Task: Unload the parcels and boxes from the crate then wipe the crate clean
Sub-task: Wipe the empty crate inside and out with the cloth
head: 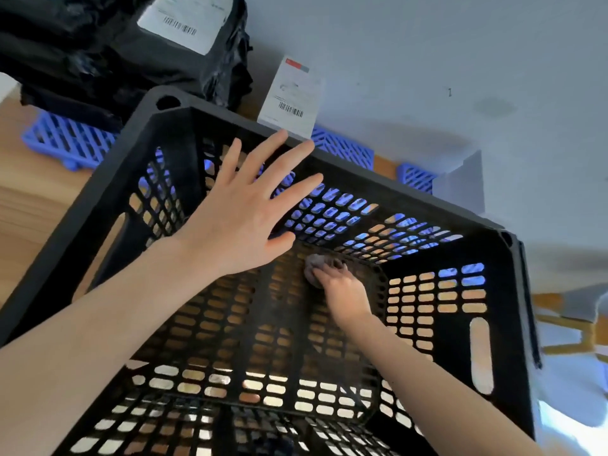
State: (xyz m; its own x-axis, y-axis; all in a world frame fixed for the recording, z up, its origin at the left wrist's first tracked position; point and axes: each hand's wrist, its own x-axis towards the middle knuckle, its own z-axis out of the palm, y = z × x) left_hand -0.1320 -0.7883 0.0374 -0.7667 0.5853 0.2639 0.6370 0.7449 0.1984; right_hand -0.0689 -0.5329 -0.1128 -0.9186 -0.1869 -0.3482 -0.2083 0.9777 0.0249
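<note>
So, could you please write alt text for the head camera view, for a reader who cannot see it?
A person's right hand holds a grey cloth against the floor of a black slotted crate, while the left hand is spread open near its far wall. Black-wrapped parcels with barcode labels lie beyond the crate.

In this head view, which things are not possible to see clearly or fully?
All in the head view:
- cloth: mostly covered by the right hand, so its full shape is hidden.
- crate: near wall cut off by the bottom edge.
- white parcel: label print too small and blurred to read.
- left hand: unclear whether it touches the crate's far wall or hovers.
</note>
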